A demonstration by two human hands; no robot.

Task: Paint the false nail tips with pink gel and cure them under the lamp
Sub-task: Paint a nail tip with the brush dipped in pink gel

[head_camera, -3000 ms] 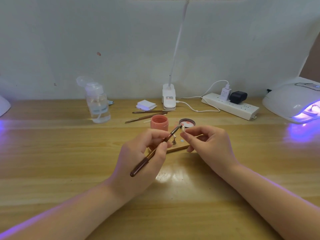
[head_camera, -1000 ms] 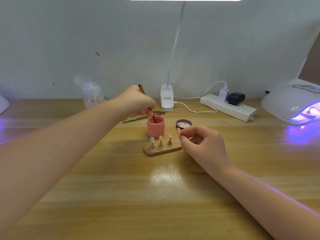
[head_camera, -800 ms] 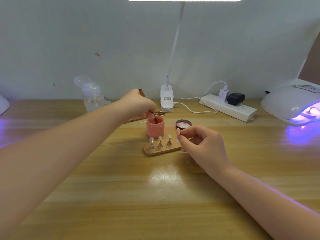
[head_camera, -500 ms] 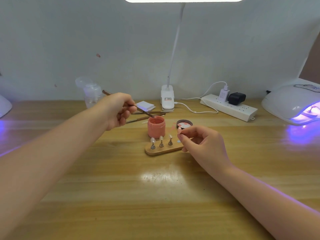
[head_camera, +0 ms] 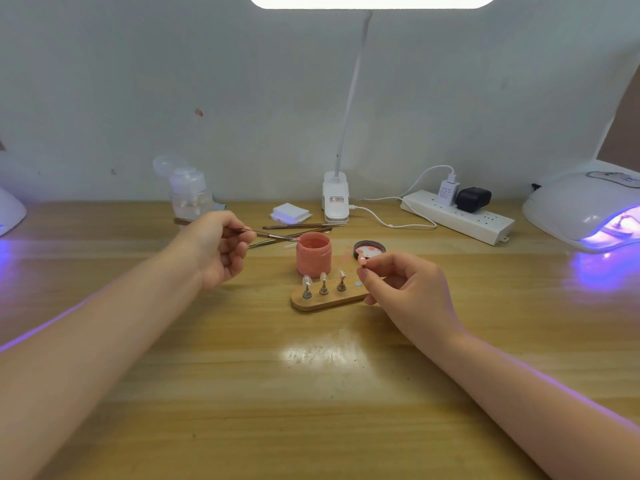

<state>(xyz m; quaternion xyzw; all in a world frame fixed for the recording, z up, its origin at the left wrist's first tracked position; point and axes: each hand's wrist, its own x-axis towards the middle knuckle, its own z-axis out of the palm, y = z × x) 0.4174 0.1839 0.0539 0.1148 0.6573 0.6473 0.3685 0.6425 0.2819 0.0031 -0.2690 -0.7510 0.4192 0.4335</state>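
Left hand [head_camera: 221, 249] grips the gel brush [head_camera: 266, 233], shaft level, bristles at the pink gel jar [head_camera: 313, 253] rim. Right hand [head_camera: 401, 282] pinches the nail tip [head_camera: 361, 260], right of the bristles, beyond the jar.

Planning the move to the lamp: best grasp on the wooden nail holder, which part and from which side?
Probably pinch the wooden nail holder across its long front and back edges, coming from above at its bare left end. It lies flat and thin, so only the edges offer purchase. Three clear nail tips stand along its top, and the right hand sits at the other end.
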